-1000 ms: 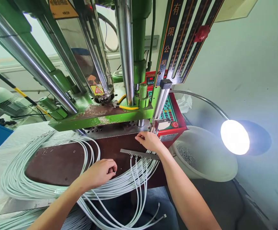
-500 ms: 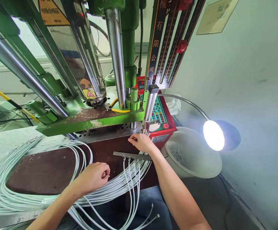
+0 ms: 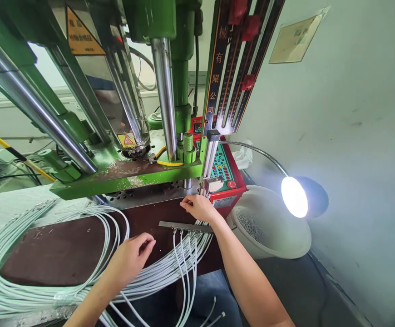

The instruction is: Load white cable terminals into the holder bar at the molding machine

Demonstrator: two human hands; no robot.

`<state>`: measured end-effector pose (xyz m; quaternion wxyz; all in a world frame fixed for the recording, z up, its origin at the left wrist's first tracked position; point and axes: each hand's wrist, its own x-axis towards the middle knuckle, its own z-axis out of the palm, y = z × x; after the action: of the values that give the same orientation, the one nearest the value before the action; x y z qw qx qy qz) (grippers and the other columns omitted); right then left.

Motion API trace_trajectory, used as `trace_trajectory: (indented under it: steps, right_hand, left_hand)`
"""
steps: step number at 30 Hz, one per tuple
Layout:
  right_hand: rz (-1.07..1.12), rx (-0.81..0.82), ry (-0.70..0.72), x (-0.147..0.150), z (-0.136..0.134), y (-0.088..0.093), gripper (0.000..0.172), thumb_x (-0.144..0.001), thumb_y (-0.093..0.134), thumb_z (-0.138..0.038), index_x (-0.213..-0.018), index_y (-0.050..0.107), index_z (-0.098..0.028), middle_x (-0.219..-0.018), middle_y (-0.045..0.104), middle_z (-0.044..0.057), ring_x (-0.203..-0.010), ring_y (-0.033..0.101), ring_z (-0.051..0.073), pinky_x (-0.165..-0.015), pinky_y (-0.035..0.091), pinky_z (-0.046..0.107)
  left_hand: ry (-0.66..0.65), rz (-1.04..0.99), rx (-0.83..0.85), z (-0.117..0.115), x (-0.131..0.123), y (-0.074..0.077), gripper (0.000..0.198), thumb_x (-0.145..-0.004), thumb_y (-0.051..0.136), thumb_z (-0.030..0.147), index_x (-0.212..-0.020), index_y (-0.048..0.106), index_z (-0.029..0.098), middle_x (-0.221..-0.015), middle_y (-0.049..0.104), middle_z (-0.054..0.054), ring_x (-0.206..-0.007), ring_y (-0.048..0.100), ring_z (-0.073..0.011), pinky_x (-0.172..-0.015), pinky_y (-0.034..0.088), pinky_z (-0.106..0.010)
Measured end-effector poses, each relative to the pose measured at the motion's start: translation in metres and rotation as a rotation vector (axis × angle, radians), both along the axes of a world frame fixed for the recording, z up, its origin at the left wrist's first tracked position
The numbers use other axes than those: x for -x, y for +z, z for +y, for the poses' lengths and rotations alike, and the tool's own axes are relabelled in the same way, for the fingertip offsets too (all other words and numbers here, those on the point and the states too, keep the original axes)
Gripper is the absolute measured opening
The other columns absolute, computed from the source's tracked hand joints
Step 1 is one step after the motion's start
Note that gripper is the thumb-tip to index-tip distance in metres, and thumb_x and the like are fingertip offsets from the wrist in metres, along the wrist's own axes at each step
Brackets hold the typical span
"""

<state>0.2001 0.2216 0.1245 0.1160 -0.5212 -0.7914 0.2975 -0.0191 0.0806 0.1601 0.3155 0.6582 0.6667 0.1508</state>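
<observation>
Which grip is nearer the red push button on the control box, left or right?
Right. The right grip is apart from the red push button, lower and leftward in view; the left grip is farther left and lower, by the white cable bundle.

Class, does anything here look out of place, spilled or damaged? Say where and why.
Yellow-handled pliers lie on the green ledge, with pale crumbs scattered nearby; both look untidy, as if not cleared away. Nothing looks plainly broken.
</observation>
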Motion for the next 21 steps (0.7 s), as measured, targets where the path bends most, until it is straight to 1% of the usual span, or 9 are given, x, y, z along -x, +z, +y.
trace_trajectory:
  steps: [3,6,8,10,12,15,21]
  right_hand:
    - [-0.002,-0.02,0.004,0.001,0.001,0.002,0.022,-0.096,0.054,-0.036,-0.094,0.071,-0.022,-0.079,0.076,0.0,-0.074,0.069,0.015,-0.063,0.042,0.024]
    - [-0.013,-0.018,-0.012,0.001,-0.001,0.005,0.024,-0.097,0.054,-0.035,-0.094,0.071,-0.02,-0.079,0.076,0.002,-0.074,0.069,0.016,-0.064,0.042,0.024]
    - [-0.015,-0.008,-0.034,0.001,-0.002,0.006,0.024,-0.097,0.054,-0.037,-0.097,0.071,-0.02,-0.083,0.076,0.002,-0.079,0.069,0.016,-0.067,0.042,0.024]
    - [-0.007,0.004,-0.05,0.001,-0.002,0.004,0.026,-0.097,0.054,-0.041,-0.099,0.07,-0.02,-0.089,0.076,0.001,-0.085,0.068,0.016,-0.071,0.042,0.024]
    - [0.006,0.026,-0.057,-0.001,0.001,0.001,0.028,-0.097,0.052,-0.042,-0.099,0.07,-0.021,-0.089,0.075,0.0,-0.086,0.067,0.015,-0.073,0.041,0.023]
    - [0.03,0.035,-0.062,-0.003,0.006,-0.003,0.029,-0.097,0.052,-0.042,-0.099,0.07,-0.02,-0.089,0.074,0.0,-0.086,0.065,0.014,-0.074,0.041,0.022]
    - [0.053,0.015,-0.039,-0.005,0.007,-0.003,0.029,-0.098,0.051,-0.041,-0.099,0.07,-0.019,-0.085,0.074,-0.001,-0.08,0.063,0.012,-0.069,0.038,0.022]
  left_hand:
    - [0.056,-0.018,-0.01,0.008,0.012,-0.012,0.029,-0.083,0.044,0.046,-0.074,0.059,0.023,-0.064,0.065,0.0,-0.06,0.058,-0.0178,-0.06,0.043,-0.028]
    - [0.071,-0.053,0.024,0.012,0.016,-0.018,0.029,-0.08,0.045,0.049,-0.077,0.058,0.024,-0.06,0.062,0.002,-0.059,0.058,-0.0178,-0.058,0.044,-0.027]
    - [0.081,-0.066,0.066,0.014,0.018,-0.021,0.03,-0.077,0.047,0.052,-0.08,0.057,0.024,-0.059,0.062,0.002,-0.059,0.059,-0.0186,-0.056,0.044,-0.027]
    - [0.095,-0.064,0.109,0.018,0.02,-0.025,0.033,-0.074,0.049,0.055,-0.083,0.054,0.024,-0.06,0.062,0.002,-0.059,0.059,-0.019,-0.055,0.043,-0.027]
    - [0.115,-0.058,0.143,0.022,0.021,-0.027,0.036,-0.071,0.051,0.057,-0.084,0.055,0.024,-0.059,0.061,0.003,-0.055,0.057,-0.0177,-0.054,0.043,-0.028]
    - [0.12,-0.036,0.152,0.025,0.021,-0.027,0.037,-0.068,0.054,0.057,-0.083,0.058,0.024,-0.058,0.06,0.004,-0.052,0.055,-0.0166,-0.054,0.042,-0.028]
    - [0.13,0.028,0.132,0.023,0.015,-0.018,0.039,-0.069,0.053,0.057,-0.083,0.064,0.023,-0.058,0.062,0.002,-0.051,0.057,-0.0174,-0.053,0.044,-0.03]
